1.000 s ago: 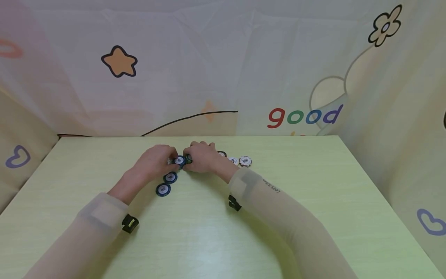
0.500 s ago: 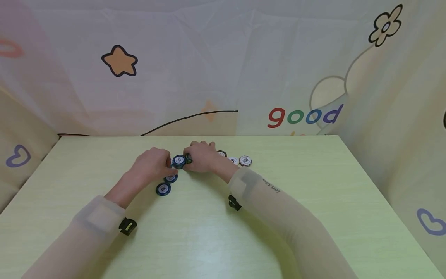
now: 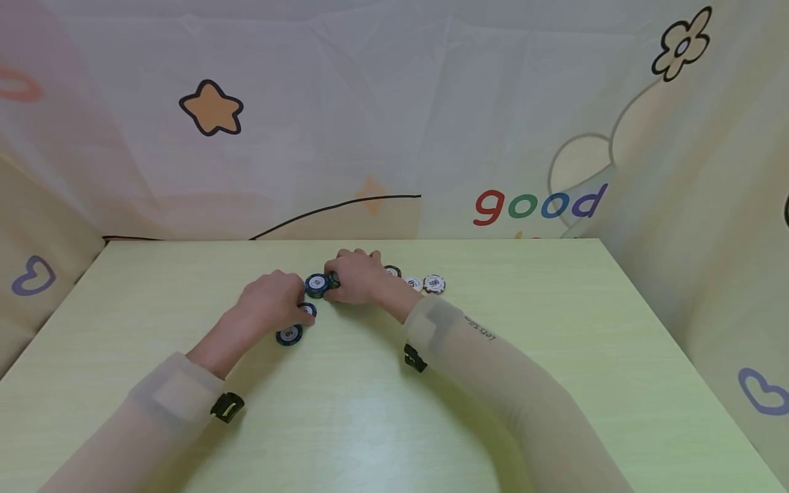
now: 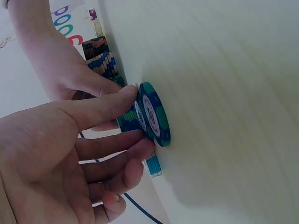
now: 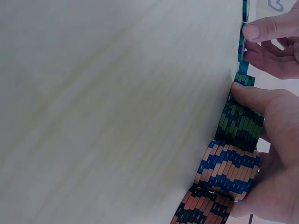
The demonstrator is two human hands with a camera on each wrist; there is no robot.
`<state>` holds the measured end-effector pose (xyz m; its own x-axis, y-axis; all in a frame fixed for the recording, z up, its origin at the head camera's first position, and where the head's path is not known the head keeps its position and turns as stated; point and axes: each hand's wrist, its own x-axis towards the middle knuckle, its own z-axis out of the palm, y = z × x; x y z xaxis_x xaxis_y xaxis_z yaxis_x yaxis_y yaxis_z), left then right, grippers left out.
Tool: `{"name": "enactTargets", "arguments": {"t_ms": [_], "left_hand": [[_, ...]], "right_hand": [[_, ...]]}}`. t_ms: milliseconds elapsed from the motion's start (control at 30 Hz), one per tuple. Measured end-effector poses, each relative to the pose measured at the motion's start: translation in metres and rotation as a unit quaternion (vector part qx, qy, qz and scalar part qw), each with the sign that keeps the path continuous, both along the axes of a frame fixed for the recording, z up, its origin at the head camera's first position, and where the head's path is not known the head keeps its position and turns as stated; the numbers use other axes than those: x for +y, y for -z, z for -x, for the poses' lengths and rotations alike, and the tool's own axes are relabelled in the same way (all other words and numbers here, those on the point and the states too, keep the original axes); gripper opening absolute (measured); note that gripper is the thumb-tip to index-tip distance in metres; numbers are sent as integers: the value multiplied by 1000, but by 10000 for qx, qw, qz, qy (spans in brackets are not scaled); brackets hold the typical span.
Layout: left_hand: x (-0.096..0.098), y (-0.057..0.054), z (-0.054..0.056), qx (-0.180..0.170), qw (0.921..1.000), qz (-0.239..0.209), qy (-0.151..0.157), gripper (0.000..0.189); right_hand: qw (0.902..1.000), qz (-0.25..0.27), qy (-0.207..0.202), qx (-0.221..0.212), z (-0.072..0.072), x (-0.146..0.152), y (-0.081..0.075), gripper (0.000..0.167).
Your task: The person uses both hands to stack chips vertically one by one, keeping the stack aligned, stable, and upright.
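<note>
My left hand [image 3: 271, 301] pinches a blue-green poker chip [image 3: 308, 309] low over the table, thumb on one side and fingers on the other. Another such chip [image 3: 289, 335] lies just nearer; in the left wrist view this front chip [image 4: 156, 116] partly covers the pinched one. Beyond stands a short stack of blue-green chips [image 3: 317, 285]. My right hand [image 3: 360, 277] grips a dark green chip stack [image 5: 239, 123], its thumb at the near side and its other fingers mostly hidden behind. A blue-and-tan stack [image 5: 227, 165] stands beside that one.
A black-and-orange stack [image 5: 203, 207] continues the row, with white-topped chip stacks [image 3: 434, 284] at its right end. A small light-blue stack [image 4: 153, 164] shows behind my left fingers. The pale table [image 3: 382, 411] meets a printed curtain [image 3: 345, 123] at the back.
My left hand has let go of the short blue-green stack, drawn back towards me and taken hold of the chip in front, shifting it slightly right. My right hand stays put.
</note>
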<state>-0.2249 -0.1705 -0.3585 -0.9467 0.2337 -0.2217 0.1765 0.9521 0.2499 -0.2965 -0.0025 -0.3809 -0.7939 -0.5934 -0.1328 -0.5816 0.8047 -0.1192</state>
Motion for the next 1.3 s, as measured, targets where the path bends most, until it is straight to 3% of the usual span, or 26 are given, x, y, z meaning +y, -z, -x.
{"name": "enactTargets", "arguments": {"t_ms": [433, 700, 1067, 1300], "left_hand": [[5, 1, -2, -109, 9998, 9, 157, 31], [6, 3, -3, -108, 9997, -55, 222, 21], [-5, 7, 4, 657, 9936, -797, 456, 29], [-5, 9, 9, 1050, 9897, -893, 392, 30]], "right_hand": [[10000, 15, -23, 32, -1, -1, 0, 46], [10000, 6, -16, 54, 0, 0, 0, 45], [10000, 31, -25, 69, 0, 1, 0, 43], [10000, 36, -17, 53, -1, 0, -1, 43]]}}
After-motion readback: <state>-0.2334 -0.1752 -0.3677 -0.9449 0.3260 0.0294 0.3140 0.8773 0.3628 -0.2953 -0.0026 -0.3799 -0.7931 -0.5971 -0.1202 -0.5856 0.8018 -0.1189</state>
